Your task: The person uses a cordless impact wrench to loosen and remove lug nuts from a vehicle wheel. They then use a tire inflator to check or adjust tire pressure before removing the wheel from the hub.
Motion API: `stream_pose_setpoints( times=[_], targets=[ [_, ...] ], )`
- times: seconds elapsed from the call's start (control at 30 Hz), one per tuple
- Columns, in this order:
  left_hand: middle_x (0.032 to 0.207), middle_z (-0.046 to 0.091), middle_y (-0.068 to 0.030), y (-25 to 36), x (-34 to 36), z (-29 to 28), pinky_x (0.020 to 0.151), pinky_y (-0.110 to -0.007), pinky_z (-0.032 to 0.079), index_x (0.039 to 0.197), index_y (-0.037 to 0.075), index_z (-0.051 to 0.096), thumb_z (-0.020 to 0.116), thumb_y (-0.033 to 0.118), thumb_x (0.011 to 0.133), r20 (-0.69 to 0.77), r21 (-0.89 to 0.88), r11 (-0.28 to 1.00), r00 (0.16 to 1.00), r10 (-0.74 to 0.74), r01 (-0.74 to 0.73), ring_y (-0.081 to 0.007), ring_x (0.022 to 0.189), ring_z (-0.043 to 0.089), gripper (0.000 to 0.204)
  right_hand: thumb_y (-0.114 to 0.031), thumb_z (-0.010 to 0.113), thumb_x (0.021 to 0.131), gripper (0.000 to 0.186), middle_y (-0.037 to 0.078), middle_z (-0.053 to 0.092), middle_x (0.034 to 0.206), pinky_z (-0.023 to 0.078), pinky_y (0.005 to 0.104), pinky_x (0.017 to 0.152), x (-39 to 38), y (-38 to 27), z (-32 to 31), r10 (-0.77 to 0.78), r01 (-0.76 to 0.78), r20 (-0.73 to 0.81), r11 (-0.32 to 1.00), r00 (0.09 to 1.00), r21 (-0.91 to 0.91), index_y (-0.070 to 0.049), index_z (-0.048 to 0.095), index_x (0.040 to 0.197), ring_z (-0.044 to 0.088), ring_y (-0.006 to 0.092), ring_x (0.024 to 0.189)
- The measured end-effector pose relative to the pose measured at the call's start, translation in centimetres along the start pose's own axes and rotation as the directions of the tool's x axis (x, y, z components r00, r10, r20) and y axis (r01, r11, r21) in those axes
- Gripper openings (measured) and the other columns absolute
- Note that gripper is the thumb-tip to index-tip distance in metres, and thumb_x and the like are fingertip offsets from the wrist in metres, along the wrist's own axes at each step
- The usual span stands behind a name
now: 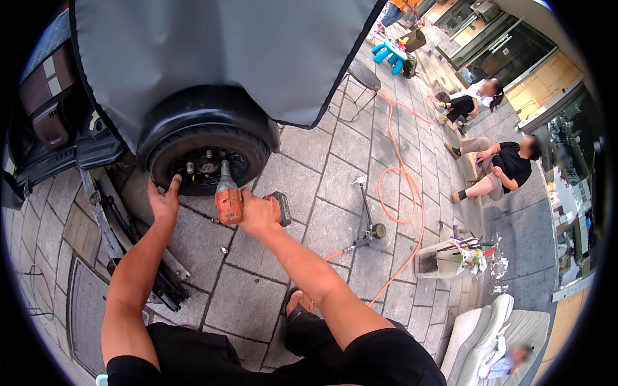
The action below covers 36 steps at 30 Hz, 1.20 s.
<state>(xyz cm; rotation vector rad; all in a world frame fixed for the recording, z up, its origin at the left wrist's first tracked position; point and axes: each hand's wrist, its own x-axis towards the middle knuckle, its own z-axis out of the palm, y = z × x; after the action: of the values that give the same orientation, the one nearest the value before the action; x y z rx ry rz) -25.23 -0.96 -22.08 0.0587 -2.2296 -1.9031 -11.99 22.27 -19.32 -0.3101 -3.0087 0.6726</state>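
Lug-nut step in hand: right hand (257, 215), fingers closed on the orange impact wrench (228, 201), drives at the car's wheel hub (207, 166); left hand (164, 201), fingers spread, steadies the tyre (254, 154); next, reseat the socket squarely

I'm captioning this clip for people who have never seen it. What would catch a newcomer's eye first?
Probably the orange cordless impact wrench at centre, gripped by the right hand with its socket on the hub of the small black car wheel. The left hand rests on the tyre's lower edge. Next, the bright orange air hose snaking across the grey paving stones on the right.
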Motion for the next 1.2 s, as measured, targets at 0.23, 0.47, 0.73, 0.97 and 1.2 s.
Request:
stream_pose_setpoints(
  times=[0.23, 0.47, 0.73, 0.97, 1.2],
  targets=[
    [0.122, 0.071, -0.0151, 1.5, -0.5, -0.1, 0.1, -0.033, 0.05, 0.135, -0.003, 0.057, 0.083, 0.022, 0.091, 0.02, -0.05, 0.999, 1.0, 0.008, -0.007, -0.0218, 0.111, 0.067, 0.057, -0.033, 0.081, 0.08, 0.051, 0.023, 0.075, 0.092, 0.056, 0.0519, 0.078, -0.2, 0.0, 0.1, -0.007, 0.008, -0.005, 1.0, 1.0, 0.009, -0.004, 0.054, 0.111, 0.074, 0.0409, 0.085],
    [0.121, 0.071, -0.0148, 1.8, -0.9, 0.5, 0.1, -0.033, 0.051, 0.133, -0.003, 0.058, 0.084, 0.023, 0.09, 0.017, -0.062, 0.998, 1.0, 0.001, 0.0, -0.0215, 0.11, 0.067, 0.057, -0.036, 0.081, 0.081, 0.054, 0.022, 0.075, 0.093, 0.056, 0.0513, 0.081, 0.1, 0.8, 0.5, -0.001, 0.001, -0.006, 1.0, 1.0, -0.028, -0.003, 0.053, 0.114, 0.074, 0.0413, 0.085],
    [0.122, 0.071, -0.0157, -0.1, 0.1, 0.6, 0.099, -0.033, 0.051, 0.133, -0.005, 0.057, 0.085, 0.021, 0.09, 0.005, -0.141, 0.989, 0.999, -0.037, 0.038, -0.0221, 0.11, 0.068, 0.058, -0.04, 0.077, 0.083, 0.055, 0.023, 0.076, 0.096, 0.056, 0.051, 0.086, 0.4, -0.3, -0.4, 0.054, -0.047, 0.058, 0.992, 0.997, -0.113, -0.003, 0.054, 0.116, 0.075, 0.0426, 0.09],
    [0.143, 0.055, -0.0288, -3.5, 0.9, 0.4, 0.112, -0.044, 0.044, 0.148, -0.009, 0.046, 0.088, 0.048, 0.079, -0.018, 0.115, 0.989, 0.995, -0.095, 0.097, -0.0426, 0.133, 0.055, 0.099, -0.044, 0.077, 0.084, 0.058, 0.022, 0.077, 0.098, 0.053, 0.0513, 0.09, -0.4, -1.1, -0.6, 0.083, -0.079, 0.053, 0.993, 0.995, -0.09, -0.007, 0.053, 0.121, 0.074, 0.0407, 0.095],
    [0.138, 0.058, -0.0303, -3.1, 0.8, 0.4, 0.11, -0.044, 0.045, 0.145, -0.009, 0.049, 0.089, 0.044, 0.078, -0.047, 0.101, 0.99, 0.994, -0.096, 0.1, -0.0422, 0.13, 0.058, 0.094, -0.043, 0.072, 0.087, 0.052, 0.021, 0.077, 0.099, 0.049, 0.0481, 0.096, -0.8, -2.2, -1.7, 0.122, -0.115, 0.073, 0.99, 0.99, -0.087, -0.009, 0.054, 0.121, 0.074, 0.0391, 0.098]
  ],
)
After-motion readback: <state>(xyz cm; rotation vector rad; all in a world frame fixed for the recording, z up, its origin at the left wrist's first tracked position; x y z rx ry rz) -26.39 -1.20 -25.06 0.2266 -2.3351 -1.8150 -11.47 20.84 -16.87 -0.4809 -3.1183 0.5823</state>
